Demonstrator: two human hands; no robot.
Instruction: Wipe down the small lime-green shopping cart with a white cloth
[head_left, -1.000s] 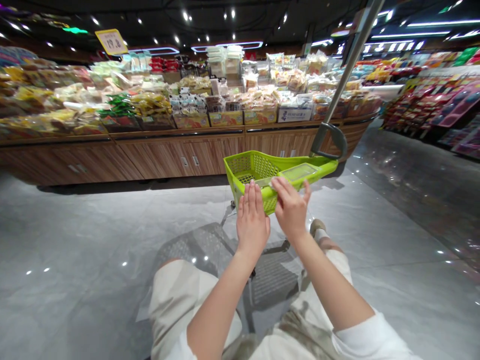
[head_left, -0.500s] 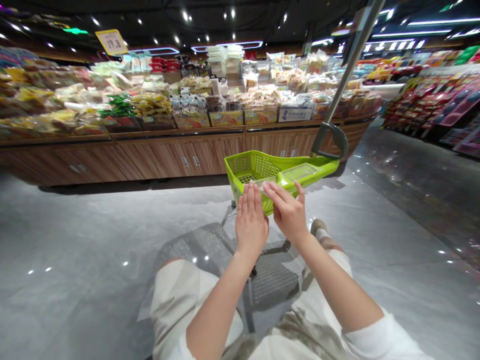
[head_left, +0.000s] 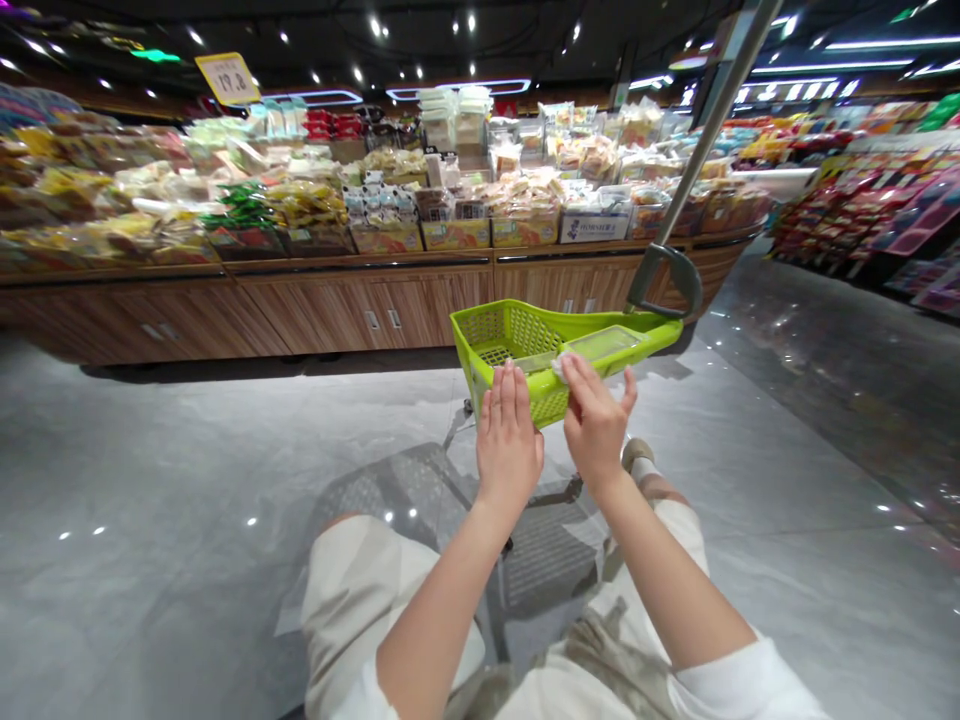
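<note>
A bright green shopping cart basket (head_left: 517,312) with perforated walls stands in front of me. Along its near right side runs a raised panel (head_left: 600,345) with a clear, glossy cover. My left hand (head_left: 511,440) lies flat against the near rim, fingers straight and side by side. Under the fingertips of my right hand (head_left: 596,425) is a small crumpled white wipe (head_left: 559,366), pressed on the near edge by the panel's left end. The thumb of that hand sticks out to the right. Much of the wipe is hidden by the fingers.
Behind the cart, a wood-fronted display counter (head_left: 352,315) carries many packaged foods and a price sign (head_left: 227,79). A metal pole (head_left: 709,140) with a dark grey handle (head_left: 664,280) rises at the cart's right end. Glossy grey tile floor (head_left: 187,470) surrounds my knees.
My right hand has slid right along the basket's edge with the wipe, away from my left hand. The left hand stays on the rim, nearly unmoved.
</note>
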